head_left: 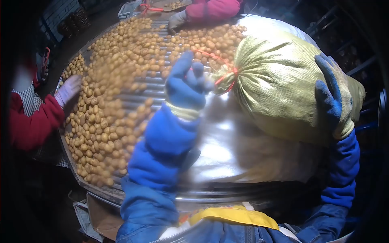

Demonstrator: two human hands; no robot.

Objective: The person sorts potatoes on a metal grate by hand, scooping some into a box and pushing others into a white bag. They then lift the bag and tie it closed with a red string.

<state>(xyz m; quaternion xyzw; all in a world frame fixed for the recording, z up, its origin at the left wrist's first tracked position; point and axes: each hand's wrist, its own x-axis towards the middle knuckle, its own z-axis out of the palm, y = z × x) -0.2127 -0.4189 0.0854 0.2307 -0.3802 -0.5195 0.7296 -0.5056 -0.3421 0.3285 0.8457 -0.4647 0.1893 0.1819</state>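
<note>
A full, pale yellow-green woven sack lies on its side, its gathered neck tied with red string. My left hand, in a blue-coated glove, is raised beside the neck with its fingers curled together. A loose length of the string runs to these fingers, and a bit of red shows between them. My right hand, gloved in blue and cream, rests against the sack's far right end. Its thumb and fingers are apart on the cloth.
Many small potatoes cover the ribbed metal table on the left. A co-worker's gloved hand reaches in from the left, another person's gloved hand from the back. A smooth, shiny surface lies beneath the sack.
</note>
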